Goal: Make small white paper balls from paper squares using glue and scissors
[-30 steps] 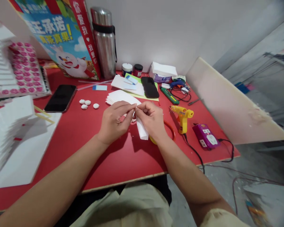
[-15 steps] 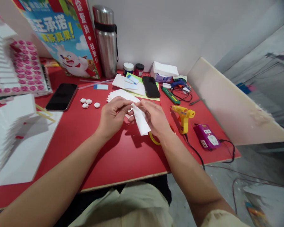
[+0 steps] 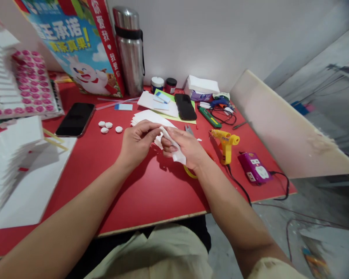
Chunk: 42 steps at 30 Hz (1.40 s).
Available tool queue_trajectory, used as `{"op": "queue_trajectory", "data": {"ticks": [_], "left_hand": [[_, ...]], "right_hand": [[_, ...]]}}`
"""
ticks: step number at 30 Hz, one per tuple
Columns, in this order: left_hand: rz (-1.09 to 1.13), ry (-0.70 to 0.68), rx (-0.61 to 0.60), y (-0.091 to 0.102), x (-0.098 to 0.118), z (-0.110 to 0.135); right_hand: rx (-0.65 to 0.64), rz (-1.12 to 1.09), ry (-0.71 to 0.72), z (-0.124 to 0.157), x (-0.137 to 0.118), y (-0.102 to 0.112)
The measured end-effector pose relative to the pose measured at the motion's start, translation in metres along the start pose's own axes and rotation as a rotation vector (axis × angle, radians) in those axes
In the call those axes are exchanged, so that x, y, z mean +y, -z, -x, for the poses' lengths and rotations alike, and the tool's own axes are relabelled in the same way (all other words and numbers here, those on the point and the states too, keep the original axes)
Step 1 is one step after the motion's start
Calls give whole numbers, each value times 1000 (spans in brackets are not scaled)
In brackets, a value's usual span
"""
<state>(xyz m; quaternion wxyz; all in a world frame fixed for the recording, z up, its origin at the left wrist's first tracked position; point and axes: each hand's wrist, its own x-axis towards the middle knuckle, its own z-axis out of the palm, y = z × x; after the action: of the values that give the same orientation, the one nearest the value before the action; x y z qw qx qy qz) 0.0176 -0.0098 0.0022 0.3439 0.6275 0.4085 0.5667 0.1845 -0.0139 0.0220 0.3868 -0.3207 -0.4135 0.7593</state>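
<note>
A folded piece of white paper (image 3: 178, 155) is held over the red table between both hands. My right hand (image 3: 189, 145) wraps its fingers around the paper, whose lower end sticks out below them. At the upper end of the paper, my left hand (image 3: 138, 143) pinches with thumb and forefinger. A stack of white paper sheets (image 3: 151, 116) lies just behind the hands. Partly hidden under the right hand is a tool with grey metal tips (image 3: 188, 129). A yellow loop (image 3: 190, 173) shows beneath the right wrist.
Several white round pieces (image 3: 104, 130) and a phone (image 3: 75, 119) lie to the left, near a fanned white card structure (image 3: 8, 162). On the right are a yellow glue gun (image 3: 225, 143), a purple power socket (image 3: 254, 168) and a green cutter (image 3: 209, 117). A steel flask (image 3: 130, 58) stands behind.
The right fingers have closed around the white paper, which hung flatter and wider before. The right hand has turned, uncovering the grey metal tips. My left hand has barely moved.
</note>
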Motion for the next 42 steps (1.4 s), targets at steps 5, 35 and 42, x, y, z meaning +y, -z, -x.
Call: {"op": "queue_trajectory", "data": {"ticks": [5,35,42], "left_hand": [[2,79,23,0,3,0],[-230,-303,11,-10,2,10],[-251,-261,-58,-5,0,7]], "right_hand": [[174,396,260,-2,8,0],[363,738,473,9,5,-4],[325,908,506,8,7,0]]}}
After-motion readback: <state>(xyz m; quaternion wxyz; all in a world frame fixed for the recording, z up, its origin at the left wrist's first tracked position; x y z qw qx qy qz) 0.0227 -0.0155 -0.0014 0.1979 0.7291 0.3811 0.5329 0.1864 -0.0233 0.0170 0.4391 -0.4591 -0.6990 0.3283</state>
